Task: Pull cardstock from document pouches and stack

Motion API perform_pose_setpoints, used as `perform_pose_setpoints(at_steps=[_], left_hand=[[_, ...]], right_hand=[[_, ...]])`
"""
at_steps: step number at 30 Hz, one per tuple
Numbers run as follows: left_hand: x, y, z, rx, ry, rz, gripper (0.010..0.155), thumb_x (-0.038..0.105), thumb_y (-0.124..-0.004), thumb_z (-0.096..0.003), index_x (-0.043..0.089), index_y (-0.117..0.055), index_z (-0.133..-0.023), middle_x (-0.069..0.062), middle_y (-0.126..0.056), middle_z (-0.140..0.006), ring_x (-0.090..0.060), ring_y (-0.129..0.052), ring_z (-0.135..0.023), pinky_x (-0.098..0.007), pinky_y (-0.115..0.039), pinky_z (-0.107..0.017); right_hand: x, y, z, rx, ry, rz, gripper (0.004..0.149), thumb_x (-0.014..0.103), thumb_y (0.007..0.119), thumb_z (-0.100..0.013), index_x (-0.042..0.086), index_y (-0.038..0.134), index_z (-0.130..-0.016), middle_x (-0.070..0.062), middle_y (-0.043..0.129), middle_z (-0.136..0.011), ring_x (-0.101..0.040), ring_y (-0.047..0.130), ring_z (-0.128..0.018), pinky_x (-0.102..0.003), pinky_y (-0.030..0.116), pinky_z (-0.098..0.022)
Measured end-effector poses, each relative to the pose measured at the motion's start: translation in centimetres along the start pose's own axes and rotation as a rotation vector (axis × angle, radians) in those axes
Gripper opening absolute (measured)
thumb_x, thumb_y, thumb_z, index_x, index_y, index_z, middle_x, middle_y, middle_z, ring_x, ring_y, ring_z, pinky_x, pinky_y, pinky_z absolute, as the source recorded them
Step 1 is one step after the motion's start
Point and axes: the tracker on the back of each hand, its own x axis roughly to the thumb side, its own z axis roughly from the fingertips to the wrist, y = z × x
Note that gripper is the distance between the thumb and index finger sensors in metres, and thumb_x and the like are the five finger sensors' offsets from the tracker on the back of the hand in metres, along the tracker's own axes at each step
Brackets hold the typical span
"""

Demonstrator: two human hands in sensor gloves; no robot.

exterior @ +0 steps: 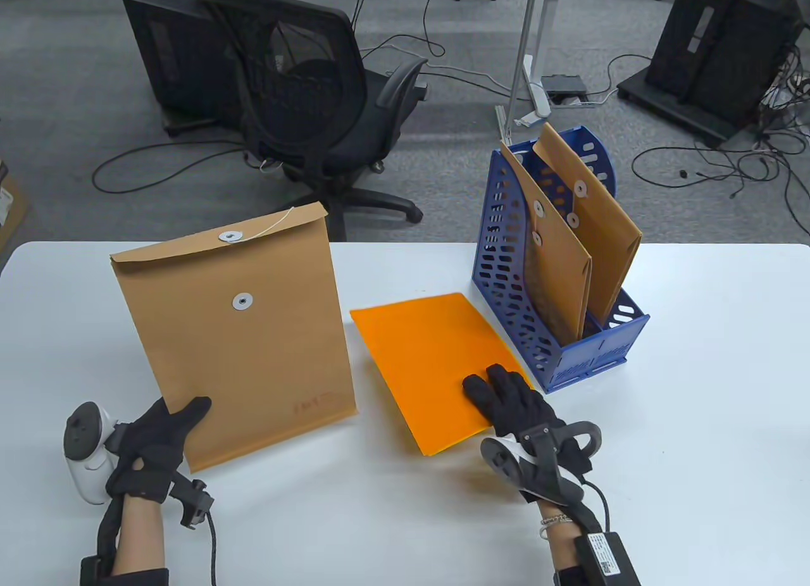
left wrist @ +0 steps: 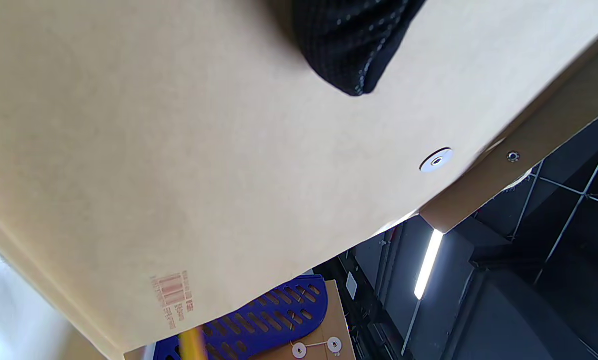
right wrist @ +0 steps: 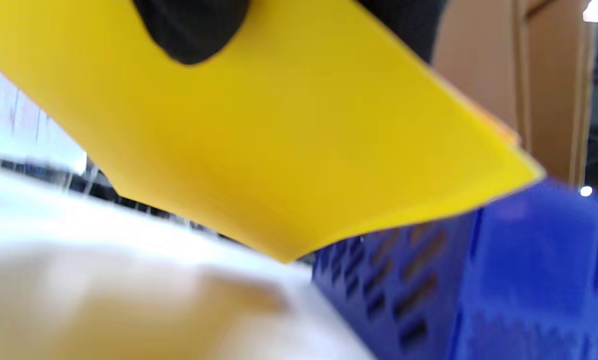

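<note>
Three brown pouches on show: one [exterior: 253, 345] standing up on the worktop [exterior: 696, 421], two more [exterior: 560, 269] [exterior: 595, 225] slotted in the blue file rack [exterior: 506, 282]. That's one rack. One stack of orange cardstock [exterior: 424, 352], sheet count too tight to call. Two gloved hands, left [exterior: 152, 453] and right [exterior: 512, 402], one tracker on each. Behind the worktop, one office chair [exterior: 316, 99].

Brown string-tie pouch [exterior: 243, 333] stands upright beside flat orange cardstock [exterior: 430, 358]; two more pouches [exterior: 579, 250] stand filed
</note>
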Motion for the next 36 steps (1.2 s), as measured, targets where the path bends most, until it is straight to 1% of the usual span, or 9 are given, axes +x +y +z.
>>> perform_pose_setpoints(at_steps=[5,8,10,13,17,24,27,32,36], left_hand=[[-0.5,-0.4,-0.3,-0.028,0.038,-0.032,0.050,0.034,-0.080,-0.0481,0.031,-0.077,-0.098,-0.004,-0.101,-0.085,-0.024,-0.105,-0.070,-0.042,-0.085,-0.048],[-0.6,-0.7,-0.4,-0.051,0.057,-0.053,0.050,0.035,-0.080,-0.0480,0.030,-0.077,-0.098,-0.004,-0.102,-0.084,-0.023,-0.106,-0.068,-0.042,-0.085,-0.048],[-0.7,-0.8,-0.5,-0.054,0.067,-0.068,0.052,0.035,-0.081,-0.0479,0.029,-0.075,-0.099,-0.003,-0.103,-0.083,-0.022,-0.106,-0.067,-0.041,-0.086,-0.047],[-0.8,-0.9,-0.5,-0.056,0.077,-0.075,0.053,0.036,-0.081,-0.0478,0.028,-0.074,-0.100,-0.004,-0.103,-0.082,-0.022,-0.107,-0.066,-0.041,-0.086,-0.046],[-0.8,-0.8,-0.4,-0.049,0.079,-0.073,0.055,0.036,-0.080,-0.0479,0.028,-0.071,-0.101,-0.004,-0.103,-0.081,-0.021,-0.107,-0.066,-0.041,-0.086,-0.046],[-1.0,-0.8,-0.2,0.003,0.120,-0.055,0.057,0.038,-0.078,-0.0492,0.026,-0.067,-0.104,-0.003,-0.102,-0.081,-0.021,-0.107,-0.064,-0.040,-0.087,-0.045],[-1.0,-0.5,0.2,0.084,0.180,-0.090,0.061,0.039,-0.077,-0.0493,0.023,-0.061,-0.106,-0.001,-0.102,-0.077,-0.019,-0.108,-0.060,-0.039,-0.088,-0.042],[-1.5,0.5,0.9,0.212,0.288,-0.119,0.066,0.041,-0.077,-0.0493,0.018,-0.056,-0.107,-0.001,-0.102,-0.072,-0.016,-0.109,-0.053,-0.036,-0.090,-0.037],[-2.5,1.1,1.5,0.336,0.400,-0.113,0.068,0.042,-0.076,-0.0496,0.013,-0.055,-0.107,-0.003,-0.104,-0.068,-0.017,-0.111,-0.047,-0.035,-0.091,-0.032]], right_hand=[[0.3,4.1,-0.9,0.336,-0.001,0.053,0.055,0.039,0.069,-0.051,0.043,0.054,-0.103,0.006,0.065,-0.110,-0.022,0.075,-0.098,-0.047,0.076,-0.065],[0.0,5.4,-1.2,0.546,0.032,0.009,0.062,0.046,0.068,-0.048,0.040,0.050,-0.107,0.002,0.053,-0.116,-0.027,0.060,-0.106,-0.053,0.061,-0.073],[-0.2,6.5,-1.2,0.750,0.039,-0.052,0.073,0.053,0.069,-0.042,0.038,0.048,-0.110,0.000,0.042,-0.120,-0.031,0.044,-0.111,-0.059,0.045,-0.077],[-0.3,7.7,-0.8,0.955,0.042,-0.128,0.084,0.060,0.064,-0.039,0.036,0.031,-0.112,-0.002,0.027,-0.122,-0.031,0.030,-0.113,-0.061,0.031,-0.078],[-0.4,7.0,-0.5,0.846,0.056,-0.214,0.082,0.060,0.059,-0.041,0.035,0.030,-0.113,-0.001,0.022,-0.121,-0.031,0.019,-0.111,-0.060,0.020,-0.077],[0.0,0.3,-0.5,0.559,0.063,-0.295,0.077,0.057,0.056,-0.048,0.034,0.027,-0.114,-0.001,0.016,-0.121,-0.030,0.010,-0.110,-0.058,0.016,-0.076],[0.9,-1.9,0.4,0.435,0.094,-0.361,0.076,0.057,0.058,-0.050,0.033,0.028,-0.115,-0.002,0.017,-0.122,-0.029,0.010,-0.110,-0.058,0.016,-0.076],[2.9,-1.4,2.7,0.269,0.098,-0.417,0.075,0.057,0.060,-0.050,0.037,0.027,-0.114,0.001,0.017,-0.122,-0.027,0.010,-0.111,-0.057,0.016,-0.077],[2.6,-0.7,3.0,0.302,0.110,-0.425,0.074,0.057,0.059,-0.050,0.039,0.026,-0.114,0.004,0.017,-0.122,-0.024,0.010,-0.111,-0.055,0.016,-0.078]])
